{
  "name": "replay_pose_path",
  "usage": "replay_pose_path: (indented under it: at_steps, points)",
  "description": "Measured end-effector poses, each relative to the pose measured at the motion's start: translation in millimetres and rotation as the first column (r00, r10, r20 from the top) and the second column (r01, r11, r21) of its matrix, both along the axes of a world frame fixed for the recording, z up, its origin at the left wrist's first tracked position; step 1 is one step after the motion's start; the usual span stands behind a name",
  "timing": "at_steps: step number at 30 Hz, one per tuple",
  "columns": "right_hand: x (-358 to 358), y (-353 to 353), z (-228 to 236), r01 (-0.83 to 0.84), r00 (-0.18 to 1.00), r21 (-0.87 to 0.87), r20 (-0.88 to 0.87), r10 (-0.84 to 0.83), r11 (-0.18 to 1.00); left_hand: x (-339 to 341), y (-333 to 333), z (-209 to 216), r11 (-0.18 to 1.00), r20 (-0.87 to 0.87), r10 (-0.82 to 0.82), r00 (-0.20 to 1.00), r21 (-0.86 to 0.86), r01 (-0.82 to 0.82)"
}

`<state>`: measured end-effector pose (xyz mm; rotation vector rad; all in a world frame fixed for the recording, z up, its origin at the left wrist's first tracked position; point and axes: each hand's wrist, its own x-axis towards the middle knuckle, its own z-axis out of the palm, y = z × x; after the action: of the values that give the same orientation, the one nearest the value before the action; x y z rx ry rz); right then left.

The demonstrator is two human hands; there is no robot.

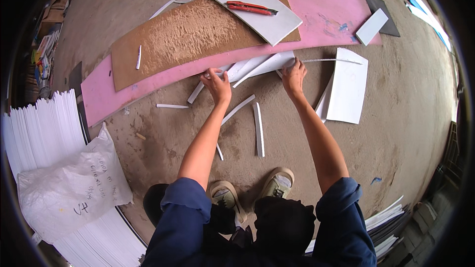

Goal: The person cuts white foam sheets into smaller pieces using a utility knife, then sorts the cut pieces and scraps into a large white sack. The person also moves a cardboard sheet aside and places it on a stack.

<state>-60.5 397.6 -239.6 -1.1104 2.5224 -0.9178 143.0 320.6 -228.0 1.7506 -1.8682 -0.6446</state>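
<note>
White pieces (267,64) lie at the frame's upper centre, the left hand (216,85) pinching their left end, the right hand (295,75) their right, beside the pink board (321,12). Above, a red cutter (247,7) rests on a white panel (269,25).

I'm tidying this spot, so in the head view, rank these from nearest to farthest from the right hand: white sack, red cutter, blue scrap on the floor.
1. Red cutter: ahead and left of the right hand, on a white board.
2. Blue scrap: to the right, nearer the person's body.
3. White sack: far left.
</note>
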Motion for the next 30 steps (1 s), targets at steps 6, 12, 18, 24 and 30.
replay_pose_path:
  at_steps: [6,12,18,24,30]
  points:
    - [4,-4,10,0.157,0.98,-0.056,0.135,-0.148,0.986,-11,19,-5,0.992,-0.082,0.123,0.989,0.047,-0.119]
    - [-16,55,13,0.313,0.95,-0.001,-0.008,-0.313,0.95,11,96,-3,0.903,-0.035,-0.395,0.918,0.17,0.395]
    - [75,77,29,0.353,0.892,0.382,0.138,-0.431,0.854,57,85,20,0.817,0.116,-0.576,0.809,0.061,0.573]
    - [89,63,43,0.12,0.991,0.373,0.003,-0.13,0.92,78,68,21,0.555,0.376,-0.779,0.502,0.041,0.831]
    - [83,56,54,0.053,0.979,0.361,0.166,-0.12,0.931,83,69,6,0.438,0.392,-0.831,0.395,0.022,0.899]
